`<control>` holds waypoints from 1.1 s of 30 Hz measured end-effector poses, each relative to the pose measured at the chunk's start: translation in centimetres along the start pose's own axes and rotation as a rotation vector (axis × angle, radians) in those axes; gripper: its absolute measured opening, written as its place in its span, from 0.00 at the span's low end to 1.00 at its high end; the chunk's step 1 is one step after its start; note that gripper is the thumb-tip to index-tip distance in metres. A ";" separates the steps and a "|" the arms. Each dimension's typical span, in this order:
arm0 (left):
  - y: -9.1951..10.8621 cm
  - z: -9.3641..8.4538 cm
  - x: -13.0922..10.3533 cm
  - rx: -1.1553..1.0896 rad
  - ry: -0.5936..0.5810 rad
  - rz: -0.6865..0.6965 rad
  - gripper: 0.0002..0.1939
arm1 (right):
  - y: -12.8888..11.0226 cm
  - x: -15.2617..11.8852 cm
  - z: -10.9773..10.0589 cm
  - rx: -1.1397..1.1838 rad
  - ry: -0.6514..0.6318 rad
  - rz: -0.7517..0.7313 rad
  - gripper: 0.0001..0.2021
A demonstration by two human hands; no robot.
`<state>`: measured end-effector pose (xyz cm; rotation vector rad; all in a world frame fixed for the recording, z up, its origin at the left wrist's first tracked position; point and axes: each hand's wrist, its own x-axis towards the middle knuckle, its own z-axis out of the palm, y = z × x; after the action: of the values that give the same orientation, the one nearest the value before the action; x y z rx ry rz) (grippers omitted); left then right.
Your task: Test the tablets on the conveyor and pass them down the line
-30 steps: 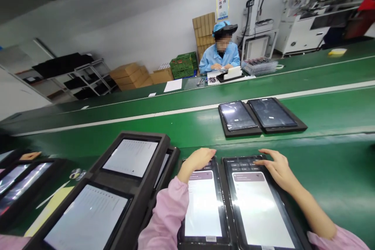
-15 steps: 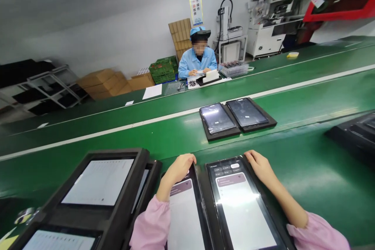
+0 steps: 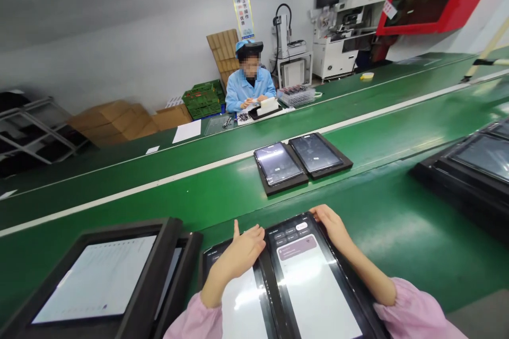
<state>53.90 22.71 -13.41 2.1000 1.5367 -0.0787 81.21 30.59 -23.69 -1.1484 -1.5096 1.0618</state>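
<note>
Two lit tablets lie side by side in a black foam tray (image 3: 272, 288) in front of me. My left hand (image 3: 236, 254) rests across the upper part of the left tablet (image 3: 243, 304), thumb raised and apart, fingertips at its right edge beside the tray's divider. My right hand (image 3: 331, 226) has its fingers curled over the top right corner of the right tablet (image 3: 318, 286), whose screen shows a white page under a mauve panel. The fingertips there are partly hidden. Pink sleeves cover both forearms.
At left, stacked foam trays (image 3: 169, 238) hold a lit tablet (image 3: 99, 275). Two dark tablets (image 3: 280, 163) lie in a tray on the green belt ahead. More trayed tablets (image 3: 483, 156) stand at right. Across the belt sits a co-worker in blue (image 3: 251, 82).
The view has swung right, so the scene sits further left. My left hand's thumb has lifted away from its fingers. My right hand stays at the right tablet's top corner.
</note>
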 end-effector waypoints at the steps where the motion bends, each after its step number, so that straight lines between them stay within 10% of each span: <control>1: 0.1 0.0 0.1 0.008 -0.010 -0.005 0.26 | -0.1 0.1 0.1 0.071 -0.022 0.000 0.32; 7: -1.8 -0.7 0.2 0.089 0.022 -0.152 0.26 | -0.3 -0.1 0.5 0.307 -0.065 -0.004 0.34; 11: -4.8 -1.8 -0.6 -0.097 -0.034 -0.209 0.30 | 0.3 -0.3 -0.5 0.155 0.016 -0.009 0.32; 18: -6.4 -1.4 -0.6 -0.218 0.013 -0.136 0.34 | -0.1 -1.2 -1.2 -0.492 -0.181 -0.441 0.25; 23: -7.2 -1.2 -1.4 -0.244 -0.071 -0.107 0.43 | 0.5 -1.3 -2.3 -0.492 -0.115 -0.444 0.27; 27: -6.6 -0.5 -1.4 -0.174 -0.057 -0.067 0.58 | 1.0 -1.5 -2.5 -0.375 -0.418 -0.500 0.30; 30: -6.1 -0.2 -0.5 -0.104 0.030 -0.107 0.51 | 1.3 -1.2 -2.1 -0.384 -0.513 -0.459 0.30; 33: -6.0 -0.5 0.2 -0.113 0.101 -0.160 0.31 | 1.9 -0.3 -2.4 -0.422 -0.269 -0.319 0.25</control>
<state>48.44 24.41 -15.37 1.9167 1.7257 0.0569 83.90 30.94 -25.13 -1.0182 -2.1216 0.7164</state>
